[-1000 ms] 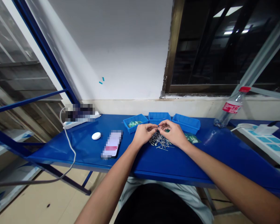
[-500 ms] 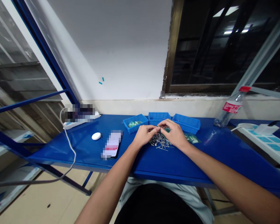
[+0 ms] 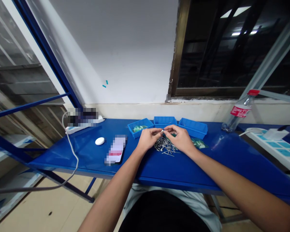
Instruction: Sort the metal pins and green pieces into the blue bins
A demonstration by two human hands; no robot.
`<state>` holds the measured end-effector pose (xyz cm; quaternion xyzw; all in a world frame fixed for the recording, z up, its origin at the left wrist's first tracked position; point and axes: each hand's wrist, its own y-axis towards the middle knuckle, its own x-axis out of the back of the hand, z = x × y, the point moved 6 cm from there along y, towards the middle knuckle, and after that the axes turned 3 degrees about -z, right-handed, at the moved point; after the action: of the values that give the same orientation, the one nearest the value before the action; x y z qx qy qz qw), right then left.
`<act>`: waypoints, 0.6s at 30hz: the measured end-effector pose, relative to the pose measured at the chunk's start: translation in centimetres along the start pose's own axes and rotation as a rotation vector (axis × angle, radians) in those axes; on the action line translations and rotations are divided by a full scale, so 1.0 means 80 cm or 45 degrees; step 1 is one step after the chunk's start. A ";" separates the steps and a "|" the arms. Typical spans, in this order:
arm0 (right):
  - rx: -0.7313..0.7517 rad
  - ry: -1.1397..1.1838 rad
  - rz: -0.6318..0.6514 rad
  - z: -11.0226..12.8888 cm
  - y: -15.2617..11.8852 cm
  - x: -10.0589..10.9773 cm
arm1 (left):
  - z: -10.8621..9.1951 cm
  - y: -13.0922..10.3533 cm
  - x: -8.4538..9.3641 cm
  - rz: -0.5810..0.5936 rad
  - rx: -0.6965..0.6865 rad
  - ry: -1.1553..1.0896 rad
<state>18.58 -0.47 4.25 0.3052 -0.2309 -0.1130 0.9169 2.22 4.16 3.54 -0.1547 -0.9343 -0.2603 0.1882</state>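
Above a pile of thin metal pins (image 3: 168, 147) on the blue table, my left hand (image 3: 148, 138) and my right hand (image 3: 180, 138) meet at the fingertips. Between them they pinch a small shiny metal piece (image 3: 162, 130), too small to make out fully. Short dark cylindrical parts (image 3: 157, 146) lie at the pile's left side. Green packets (image 3: 199, 143) lie just right of my right hand. Behind the hands stand a left blue bin (image 3: 140, 127) with green-and-white packets, a middle blue bin (image 3: 165, 120) and a right blue bin (image 3: 192, 128).
A phone (image 3: 116, 149) and a white oval object (image 3: 100, 141) lie to the left on the table (image 3: 183, 170). One power strip (image 3: 84, 124) is at the back left, another (image 3: 275, 146) at the right. A red-capped bottle (image 3: 240, 111) stands by the wall.
My right fingers have shifted slightly left and down against my left fingertips. The small metal piece between them now shows more clearly as a bright spot.
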 end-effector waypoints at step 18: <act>0.193 -0.104 0.075 0.010 0.006 -0.001 | 0.002 0.002 -0.004 -0.052 -0.063 -0.188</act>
<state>18.13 -0.47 5.12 0.3619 -0.2848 -0.0805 0.8840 2.48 4.34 3.34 -0.1590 -0.9419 -0.2749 0.1097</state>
